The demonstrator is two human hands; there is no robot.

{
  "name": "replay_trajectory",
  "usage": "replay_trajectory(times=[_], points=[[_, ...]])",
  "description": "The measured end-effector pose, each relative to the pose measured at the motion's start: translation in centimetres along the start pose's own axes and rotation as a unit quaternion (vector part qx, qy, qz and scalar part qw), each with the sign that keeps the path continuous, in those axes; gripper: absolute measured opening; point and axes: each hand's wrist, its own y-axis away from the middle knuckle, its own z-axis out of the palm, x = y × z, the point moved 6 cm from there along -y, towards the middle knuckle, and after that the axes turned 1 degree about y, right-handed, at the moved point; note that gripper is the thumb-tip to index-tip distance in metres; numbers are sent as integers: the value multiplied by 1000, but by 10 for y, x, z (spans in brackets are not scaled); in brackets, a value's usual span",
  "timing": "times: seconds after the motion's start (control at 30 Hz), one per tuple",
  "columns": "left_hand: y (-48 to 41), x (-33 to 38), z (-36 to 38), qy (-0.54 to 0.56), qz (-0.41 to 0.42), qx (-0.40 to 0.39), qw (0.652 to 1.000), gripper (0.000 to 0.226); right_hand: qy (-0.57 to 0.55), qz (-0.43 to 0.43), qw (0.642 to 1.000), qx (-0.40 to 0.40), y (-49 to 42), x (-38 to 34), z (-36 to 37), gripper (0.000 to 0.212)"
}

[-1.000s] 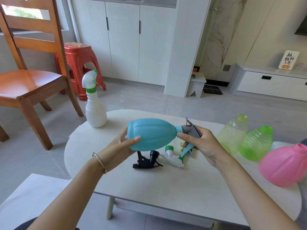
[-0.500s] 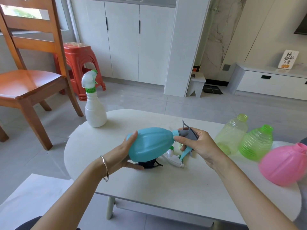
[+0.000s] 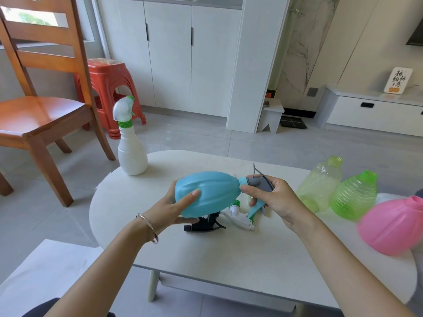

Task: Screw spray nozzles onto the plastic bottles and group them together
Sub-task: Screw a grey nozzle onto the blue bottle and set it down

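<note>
— Above the middle of the desk (image 3: 229,259), what is being handled?
— A blue bottle (image 3: 210,193) is being held on its side, clear of the top, neck pointing to the person's right. The left hand (image 3: 169,209) is gripping its fat end, thumb lying across the near face, fingers curling underneath. A bracelet (image 3: 148,227) is sitting on that wrist.
— And the right hand (image 3: 274,197)?
— It is gripping a grey nozzle (image 3: 261,181) that is meeting the bottle's neck. Its teal trigger (image 3: 254,208) is hanging below the fingers. How far the thread is engaging, I cannot tell.
— Loose parts?
— Two are lying on the desk right under the bottle: a black nozzle (image 3: 203,224) on the left, and a white nozzle (image 3: 238,216) with a green collar just beside it.
— Other bottles?
— A white bottle (image 3: 131,152) is standing upright at the far left corner, carrying a white and green spray head (image 3: 123,108). A pale green bottle (image 3: 320,186) and a ribbed green bottle (image 3: 353,195) are standing side by side on the right, necks open. A pink bottle (image 3: 393,227) is lying on its side at the right edge of view, blurred; what is bearing it I cannot tell.
— Surroundings?
— A wooden chair (image 3: 34,115) and a red stool (image 3: 107,88) are standing on the floor beyond the desk's left end.
</note>
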Motion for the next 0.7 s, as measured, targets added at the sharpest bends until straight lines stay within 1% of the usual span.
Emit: replay_trajectory(times=[0.07,0.13,0.3,0.5,0.7], points=[[2,6,-3,-6,49,14,999,74,-6,-10,1000,7,0,-4,0,17],[3,10,-3,-8,80,30,996,73,-7,-13,1000,19,0,-6,-1,15],[6,20,-3,-26,156,69,985,55,-27,4,999,33,-1,-7,1,17],[9,25,-5,-48,210,91,972,69,-37,18,998,39,-2,-4,5,46],[13,30,-10,-70,245,107,961,73,-47,23,998,29,-5,-4,7,52]])
